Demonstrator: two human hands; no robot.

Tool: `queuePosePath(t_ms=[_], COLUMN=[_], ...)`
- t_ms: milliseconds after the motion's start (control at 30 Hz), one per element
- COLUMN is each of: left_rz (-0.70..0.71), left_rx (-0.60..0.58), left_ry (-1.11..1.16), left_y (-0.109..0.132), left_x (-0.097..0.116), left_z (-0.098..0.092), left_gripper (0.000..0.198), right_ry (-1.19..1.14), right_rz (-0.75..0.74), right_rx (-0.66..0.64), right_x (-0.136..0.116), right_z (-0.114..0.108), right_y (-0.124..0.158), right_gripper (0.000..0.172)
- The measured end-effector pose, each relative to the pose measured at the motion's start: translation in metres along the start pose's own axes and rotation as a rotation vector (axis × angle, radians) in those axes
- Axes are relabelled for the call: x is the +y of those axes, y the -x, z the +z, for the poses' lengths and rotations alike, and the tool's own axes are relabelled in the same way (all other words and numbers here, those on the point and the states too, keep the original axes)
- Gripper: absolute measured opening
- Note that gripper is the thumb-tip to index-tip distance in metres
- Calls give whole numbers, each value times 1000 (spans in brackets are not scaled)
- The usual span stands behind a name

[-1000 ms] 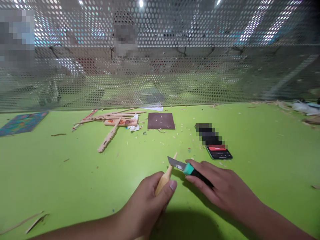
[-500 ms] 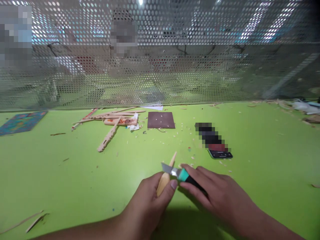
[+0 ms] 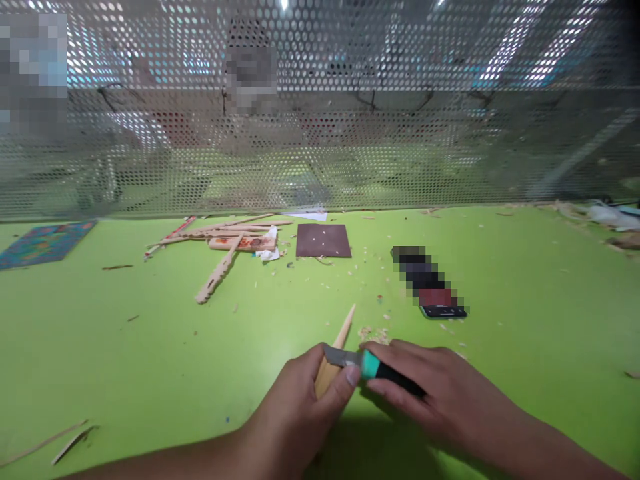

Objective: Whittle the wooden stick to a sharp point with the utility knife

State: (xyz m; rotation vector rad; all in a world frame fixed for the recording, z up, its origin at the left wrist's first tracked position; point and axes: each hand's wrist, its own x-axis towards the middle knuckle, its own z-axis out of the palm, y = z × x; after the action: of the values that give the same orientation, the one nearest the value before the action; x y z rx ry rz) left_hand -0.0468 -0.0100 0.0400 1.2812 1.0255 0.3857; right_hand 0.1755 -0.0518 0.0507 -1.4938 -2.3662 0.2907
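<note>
My left hand (image 3: 305,400) is closed around a pale wooden stick (image 3: 344,328), whose tapered point leans up and away from me. In my right hand (image 3: 425,380) is a utility knife (image 3: 371,365) with a black and teal handle. Its blade (image 3: 341,355) lies across the stick just above my left fingers, and my left thumb rests by the blade's base. The part of the stick inside my left palm is hidden. Small wood shavings (image 3: 376,335) lie on the table beyond the knife.
On the green table (image 3: 150,373) lie a brown sandpaper square (image 3: 324,241), a phone (image 3: 444,311), and several carved wooden sticks (image 3: 217,273) at back left. A patterned sheet (image 3: 47,245) is at far left. Perforated metal mesh (image 3: 320,153) stands along the back.
The knife blade has moved down the stick toward my left hand, and my right hand has shifted slightly right and nearer to me. More of the stick's tip shows.
</note>
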Motion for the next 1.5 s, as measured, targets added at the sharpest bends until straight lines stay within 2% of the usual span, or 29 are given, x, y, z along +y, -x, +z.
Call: queuePosePath(t_ms=[300,433,567,700,800,900,1033,1167,1333,1500], left_rz=[109,52,84,36,-18,-36,-3,-37,-74,-19], left_rx=[17,25,15,-40,-100,-96,-120,-127,-120,-57], left_ry=[56,-9,37,67,55,31,85,103,111,157], left_y=[-2,-1,0,-1,-1,0,1,0,-3,-4], left_x=[4,3,-6,-10,-7,-1,2,1,-4,-6], left_z=[4,3,2,0,-3,-5,-6,-6,-5,-2], left_gripper=[41,49,50,46,43,41,42,46,51,51], right_ry=[232,248,206,163,134,107,66,3,91,227], right_rz=[23,36,37,66,52,39,25,-5,-47,-68], right_rx=[161,262,333,325,266,203,142,62,110,207], right_x=[-9,-10,-3,7,12,14,11,3,-1,-6], right_z=[15,10,0,-3,-1,3,5,6,10,14], right_y=[2,1,0,0,0,1,2,2,0,0], right_gripper=[55,50,43,38,38,40,42,44,49,49])
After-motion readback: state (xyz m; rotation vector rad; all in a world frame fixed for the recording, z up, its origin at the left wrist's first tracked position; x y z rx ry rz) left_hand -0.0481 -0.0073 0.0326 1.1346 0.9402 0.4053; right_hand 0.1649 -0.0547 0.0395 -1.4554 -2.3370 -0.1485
